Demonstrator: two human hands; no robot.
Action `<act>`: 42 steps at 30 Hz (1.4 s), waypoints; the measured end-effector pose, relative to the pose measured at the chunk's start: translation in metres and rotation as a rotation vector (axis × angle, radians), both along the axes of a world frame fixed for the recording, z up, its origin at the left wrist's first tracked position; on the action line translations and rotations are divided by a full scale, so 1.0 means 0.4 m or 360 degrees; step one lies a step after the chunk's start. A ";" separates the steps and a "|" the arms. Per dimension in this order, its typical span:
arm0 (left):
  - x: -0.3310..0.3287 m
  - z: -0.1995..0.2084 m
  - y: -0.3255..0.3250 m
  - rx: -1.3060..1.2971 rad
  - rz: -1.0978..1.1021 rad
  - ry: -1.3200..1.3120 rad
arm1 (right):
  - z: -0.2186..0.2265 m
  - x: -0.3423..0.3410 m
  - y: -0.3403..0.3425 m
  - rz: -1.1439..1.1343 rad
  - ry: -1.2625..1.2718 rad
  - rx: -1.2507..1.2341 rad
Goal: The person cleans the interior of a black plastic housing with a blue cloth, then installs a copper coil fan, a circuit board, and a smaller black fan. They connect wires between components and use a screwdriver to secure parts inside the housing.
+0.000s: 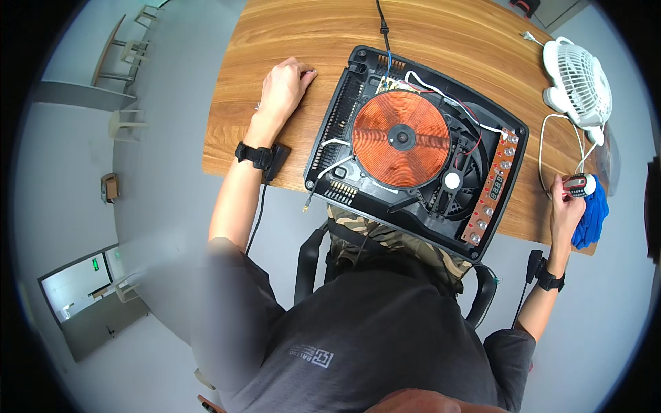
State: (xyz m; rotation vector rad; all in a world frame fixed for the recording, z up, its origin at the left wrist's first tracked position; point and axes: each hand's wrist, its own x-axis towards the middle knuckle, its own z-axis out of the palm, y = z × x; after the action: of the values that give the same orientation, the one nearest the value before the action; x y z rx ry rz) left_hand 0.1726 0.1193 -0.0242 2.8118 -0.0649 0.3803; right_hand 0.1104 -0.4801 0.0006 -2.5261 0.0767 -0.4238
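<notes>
An opened induction cooker (329, 131) lies on the wooden table, its black housing slightly turned. Inside it are a round copper coil (377, 138), a black fan (475, 175) and a strip-shaped control board (490, 193). To the left of the housing, my left hand (281, 89) rests on the table with fingers curled and pinched; a tiny light spot shows at the fingertips, too small to name. At the right table edge my right hand (566, 213) grips a small red, black and white handheld device (577, 185), beside a blue cloth (593, 217).
A white fan (582, 82) lies at the right with its cable (542, 148) looped near my right hand. A black power cord (383, 27) runs from the cooker's back. Loose white wires (323, 180) stick out at the housing's left. A chair armrest (310, 265) is below.
</notes>
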 end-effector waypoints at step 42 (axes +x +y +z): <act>-0.304 0.230 -0.111 -0.1119 0.0055 0.0162 | 0.129 -0.015 -0.037 0.0164 -0.0156 0.0662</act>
State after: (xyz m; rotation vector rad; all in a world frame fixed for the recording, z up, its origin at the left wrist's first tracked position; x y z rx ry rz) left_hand 0.0508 0.0751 0.0677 2.1320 0.1188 0.2094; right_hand 0.1044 -0.4950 0.0522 -2.0880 -0.0036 -0.4391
